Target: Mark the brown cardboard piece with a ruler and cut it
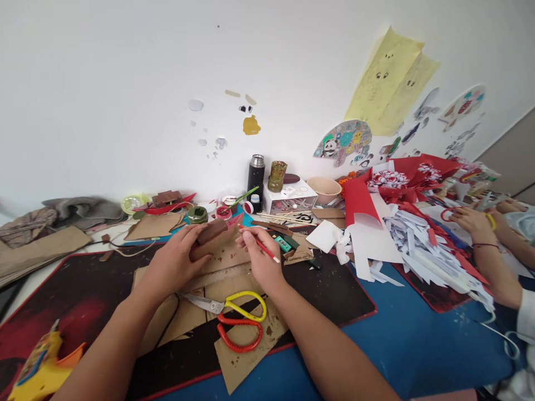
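With its thumb and fingers spread around it, my left hand (178, 262) holds a dark brown rounded piece (212, 231) down on brown cardboard (228, 253). The piece's exact kind I cannot make out. My right hand (264, 264) is closed on a slim red pencil (267, 250), whose point end is near the cardboard's upper edge. Scissors (215, 306) with one yellow and one red handle lie partly spread on cardboard pieces just below both hands. A spotted cardboard scrap (240, 356) sits under the red handle.
A yellow glue gun (37, 367) lies at lower left on the dark mat (330, 295). Along the wall stand a black flask (256, 175), a white box (288, 199) and a bowl (324, 189). White paper strips (422, 250) are piled at right, near another person's hands (472, 223).
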`<state>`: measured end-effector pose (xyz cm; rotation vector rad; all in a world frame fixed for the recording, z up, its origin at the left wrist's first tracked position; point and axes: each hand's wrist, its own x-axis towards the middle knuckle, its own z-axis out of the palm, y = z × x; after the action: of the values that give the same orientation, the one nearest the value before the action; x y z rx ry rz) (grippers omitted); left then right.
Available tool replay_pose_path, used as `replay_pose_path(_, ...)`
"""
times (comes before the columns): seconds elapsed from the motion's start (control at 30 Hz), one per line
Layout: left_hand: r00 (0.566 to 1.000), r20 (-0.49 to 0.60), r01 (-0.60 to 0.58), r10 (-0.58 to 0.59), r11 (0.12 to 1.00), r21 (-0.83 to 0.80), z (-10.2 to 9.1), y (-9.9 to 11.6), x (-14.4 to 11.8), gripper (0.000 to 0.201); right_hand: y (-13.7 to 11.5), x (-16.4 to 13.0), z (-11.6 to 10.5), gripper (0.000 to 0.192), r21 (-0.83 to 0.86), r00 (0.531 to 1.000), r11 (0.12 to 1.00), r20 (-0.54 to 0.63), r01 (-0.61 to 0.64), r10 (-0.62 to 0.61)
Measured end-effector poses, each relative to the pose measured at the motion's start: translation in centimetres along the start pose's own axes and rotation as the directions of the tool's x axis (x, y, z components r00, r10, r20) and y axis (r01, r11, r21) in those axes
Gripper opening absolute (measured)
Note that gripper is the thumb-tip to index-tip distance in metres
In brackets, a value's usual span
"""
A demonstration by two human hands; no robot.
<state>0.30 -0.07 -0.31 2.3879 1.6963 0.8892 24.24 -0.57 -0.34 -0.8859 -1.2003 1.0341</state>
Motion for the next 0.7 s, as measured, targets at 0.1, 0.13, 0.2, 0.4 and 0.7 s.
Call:
replay_pose_path(0.1,0.998,0.025,-0.052,0.051,0.998,0.029,0.3,0.3,-0.2,0.065,0.1,-0.2,-0.2,0.033,-0.045,0.998,0.997,0.024,0.062,-0.061)
replay_pose_path(0.13,0.997,0.028,-0.07,0.07,0.997,0.025,0.4,0.4,-0.2,0.066,0.2,-0.2,-0.2,0.033,-0.055,0.997,0.996,0.031,0.073,-0.071)
replay_pose_path(0.2,0.994,0.03,-0.103,0.102,0.995,0.018,0.5,0.6,-0.2,0.065,0.3,-0.1,-0.3,0.034,-0.057,0.996,0.995,0.034,0.083,-0.081)
replay_pose_path(0.4,0.993,0.044,-0.108,0.107,0.994,0.025,0.3,1.1,-0.1,0.063,0.6,0.2,-0.2,0.034,-0.05,0.998,0.998,0.052,0.044,-0.041)
replay_pose_path(0.7,0.993,0.036,-0.111,0.112,0.994,-0.008,0.8,0.6,-0.1,0.064,0.9,0.3,-0.3,0.04,-0.042,0.998,0.999,0.067,0.004,-0.001)
